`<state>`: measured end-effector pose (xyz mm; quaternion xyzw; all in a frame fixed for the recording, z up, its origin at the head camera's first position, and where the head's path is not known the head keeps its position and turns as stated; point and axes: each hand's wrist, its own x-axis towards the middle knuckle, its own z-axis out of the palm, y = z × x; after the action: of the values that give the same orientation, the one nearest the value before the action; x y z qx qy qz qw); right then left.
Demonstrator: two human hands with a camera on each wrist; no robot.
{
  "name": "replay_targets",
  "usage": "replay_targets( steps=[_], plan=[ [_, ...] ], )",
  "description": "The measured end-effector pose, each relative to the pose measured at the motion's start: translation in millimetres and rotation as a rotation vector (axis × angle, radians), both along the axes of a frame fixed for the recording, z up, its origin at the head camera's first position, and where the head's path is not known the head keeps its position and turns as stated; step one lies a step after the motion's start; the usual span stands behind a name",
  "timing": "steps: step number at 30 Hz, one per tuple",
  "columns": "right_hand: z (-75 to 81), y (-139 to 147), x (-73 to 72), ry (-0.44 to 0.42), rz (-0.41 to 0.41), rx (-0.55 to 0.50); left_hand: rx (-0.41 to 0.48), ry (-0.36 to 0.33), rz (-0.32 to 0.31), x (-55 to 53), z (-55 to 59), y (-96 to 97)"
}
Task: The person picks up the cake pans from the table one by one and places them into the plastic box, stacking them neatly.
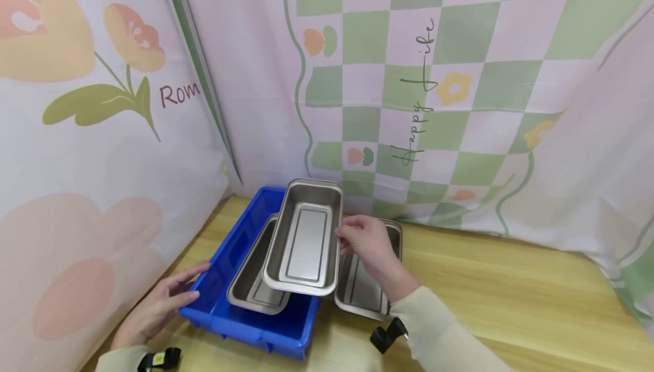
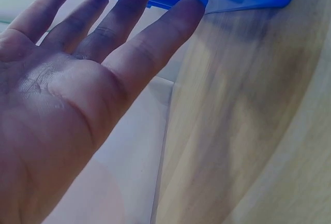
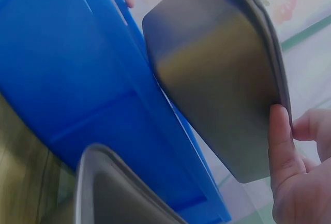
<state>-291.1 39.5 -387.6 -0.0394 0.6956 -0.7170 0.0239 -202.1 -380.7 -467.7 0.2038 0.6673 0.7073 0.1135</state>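
Note:
My right hand (image 1: 369, 247) pinches the right rim of a metal loaf pan (image 1: 306, 241), holding it tilted over a blue plastic bin (image 1: 214, 309). In the right wrist view the thumb and fingers (image 3: 282, 146) grip that pan's edge, and its outer side (image 3: 217, 79) shows. A second loaf pan (image 1: 258, 298) lies inside the bin, partly covered by the held one. Another pan (image 1: 363, 289) sits on the table to the right, behind my right forearm. My left hand (image 1: 158, 306) touches the bin's left side with fairly straight fingers; its fingertips (image 2: 189, 9) meet the blue rim.
The wooden table (image 1: 485, 287) stretches to the right. A printed curtain (image 1: 265, 105) hangs along the back, and another patterned cloth (image 1: 128, 179) forms the left side, close to the bin. Black wrist cameras (image 1: 388, 335) sit on both wrists.

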Motion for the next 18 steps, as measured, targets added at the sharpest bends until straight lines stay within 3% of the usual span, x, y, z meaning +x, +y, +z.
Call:
replay_targets(
  steps=[7, 18],
  plan=[
    [-2.3, -29, 0.1, 0.018, 0.031, -0.031, 0.044, -0.001, -0.028, 0.9, -1.2, -1.5],
    [-24.8, -54, -3.6, 0.026, 0.019, -0.033, 0.031, -0.014, -0.024, 0.7, -0.4, 0.9]
  ],
)
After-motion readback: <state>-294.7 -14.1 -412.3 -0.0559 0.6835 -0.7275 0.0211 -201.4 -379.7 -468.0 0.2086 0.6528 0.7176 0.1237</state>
